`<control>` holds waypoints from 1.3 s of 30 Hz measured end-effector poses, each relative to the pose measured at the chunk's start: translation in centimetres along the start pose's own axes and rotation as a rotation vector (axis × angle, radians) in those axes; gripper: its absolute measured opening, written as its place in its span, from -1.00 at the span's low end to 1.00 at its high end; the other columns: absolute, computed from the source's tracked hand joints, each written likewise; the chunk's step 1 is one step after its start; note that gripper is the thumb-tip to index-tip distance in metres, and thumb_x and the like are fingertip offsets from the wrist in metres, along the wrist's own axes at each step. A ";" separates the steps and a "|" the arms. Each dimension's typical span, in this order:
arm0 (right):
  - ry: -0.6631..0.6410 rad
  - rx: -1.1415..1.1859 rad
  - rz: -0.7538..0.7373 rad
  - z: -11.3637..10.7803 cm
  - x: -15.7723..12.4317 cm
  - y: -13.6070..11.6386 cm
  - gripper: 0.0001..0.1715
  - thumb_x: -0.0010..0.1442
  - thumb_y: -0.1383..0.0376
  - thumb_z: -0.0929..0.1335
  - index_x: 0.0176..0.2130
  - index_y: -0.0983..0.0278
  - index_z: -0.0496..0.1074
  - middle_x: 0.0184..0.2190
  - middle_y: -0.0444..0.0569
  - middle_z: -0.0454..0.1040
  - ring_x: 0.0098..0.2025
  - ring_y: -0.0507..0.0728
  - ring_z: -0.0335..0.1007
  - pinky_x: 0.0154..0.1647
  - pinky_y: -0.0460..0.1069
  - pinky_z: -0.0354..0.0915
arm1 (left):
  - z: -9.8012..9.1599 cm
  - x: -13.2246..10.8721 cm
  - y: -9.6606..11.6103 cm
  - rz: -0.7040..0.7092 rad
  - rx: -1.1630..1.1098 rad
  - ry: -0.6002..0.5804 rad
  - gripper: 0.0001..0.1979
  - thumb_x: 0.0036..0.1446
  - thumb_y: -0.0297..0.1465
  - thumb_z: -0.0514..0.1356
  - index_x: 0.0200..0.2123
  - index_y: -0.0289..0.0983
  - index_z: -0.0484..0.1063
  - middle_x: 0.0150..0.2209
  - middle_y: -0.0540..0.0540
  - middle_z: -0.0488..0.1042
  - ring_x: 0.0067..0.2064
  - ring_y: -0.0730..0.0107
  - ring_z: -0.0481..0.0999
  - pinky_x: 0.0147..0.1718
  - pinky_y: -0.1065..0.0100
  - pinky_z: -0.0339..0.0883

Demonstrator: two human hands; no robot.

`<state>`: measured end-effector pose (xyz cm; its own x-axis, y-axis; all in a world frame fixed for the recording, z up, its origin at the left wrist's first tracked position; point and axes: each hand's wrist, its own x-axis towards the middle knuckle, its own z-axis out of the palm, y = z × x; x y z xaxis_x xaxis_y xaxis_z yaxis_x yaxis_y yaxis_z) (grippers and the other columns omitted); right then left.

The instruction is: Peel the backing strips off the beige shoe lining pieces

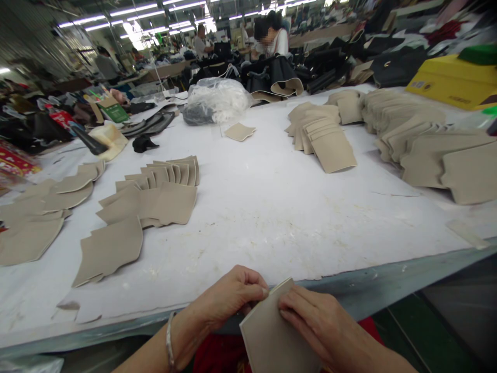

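Observation:
A beige cut piece [272,331], flat with pale edges like leather or lined fabric, is held between my hands in front of the table's near edge. My left hand [236,290] pinches its upper left edge, fingers bent and closed. Across its upper right side lies my right hand [314,321], the fingers closed on the piece near its top corner. The lower end of the piece runs out of view. On the table ahead, fanned beige pieces [166,199] lie to the left, and another fanned group [326,134] lies to the right.
A white-covered table [248,207] spans the view. More beige pieces lie at far left [34,223] and right [427,134]. A yellow box [454,80], a clear plastic bag [217,101] and a black-handled brush-like tool [91,140] stand farther back. Other people work behind.

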<state>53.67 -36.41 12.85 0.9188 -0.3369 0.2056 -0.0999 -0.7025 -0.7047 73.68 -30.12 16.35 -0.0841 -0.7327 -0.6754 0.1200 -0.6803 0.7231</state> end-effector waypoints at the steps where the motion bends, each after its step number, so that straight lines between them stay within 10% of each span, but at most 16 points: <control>1: 0.009 -0.023 -0.018 0.2 0.0 0.0 -0.74 0.42 0.40 0.11 -0.23 0.26 0.31 -0.34 -0.06 0.42 -0.35 0.10 0.38 -0.35 -0.03 0.27 | 0.0 0.0 0.0 0.002 0.002 -0.001 -0.84 -0.16 -0.33 0.22 -0.54 -0.33 0.40 -0.66 0.11 0.24 -0.63 0.62 0.07 -0.62 0.47 -0.09; 12: 0.127 -0.153 -0.072 -2.0 1.4 -1.4 -0.81 0.32 0.43 0.24 -0.16 0.25 0.41 -0.27 0.01 0.44 -0.26 0.19 0.29 -0.27 0.05 0.23 | 0.2 -0.6 0.2 0.044 0.036 -0.028 -0.86 -0.14 -0.35 0.23 -0.52 -0.32 0.43 -0.67 0.13 0.22 -0.62 0.61 0.09 -0.58 0.47 -0.01; 32: -0.181 -0.095 -0.067 -3.6 2.1 -1.4 -0.80 0.14 0.51 0.41 -0.35 0.26 0.34 -0.31 -0.12 0.40 -0.23 0.11 0.27 -0.17 0.05 0.10 | 1.8 -1.1 -0.3 0.156 0.298 -0.059 -0.95 -0.15 -0.46 0.10 -0.56 -0.31 0.34 -0.59 0.09 0.18 -0.51 0.53 0.08 -0.57 0.41 -0.10; 39: -0.092 -0.279 -0.140 -3.1 1.8 -1.6 -0.84 0.18 0.50 0.38 -0.34 0.27 0.34 -0.32 -0.07 0.39 -0.27 0.16 0.23 -0.21 0.08 0.15 | 2.2 -1.7 2.4 0.287 0.794 0.052 -0.86 -0.05 -0.47 0.07 -0.61 -0.26 0.21 -0.62 0.09 0.15 -0.52 0.50 0.10 -0.56 0.40 -0.12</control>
<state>54.33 -37.84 16.39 0.9605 -0.1755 0.2159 -0.0591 -0.8869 -0.4582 71.96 -30.51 19.55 -0.1089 -0.8905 -0.4419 -0.6024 -0.2945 0.7419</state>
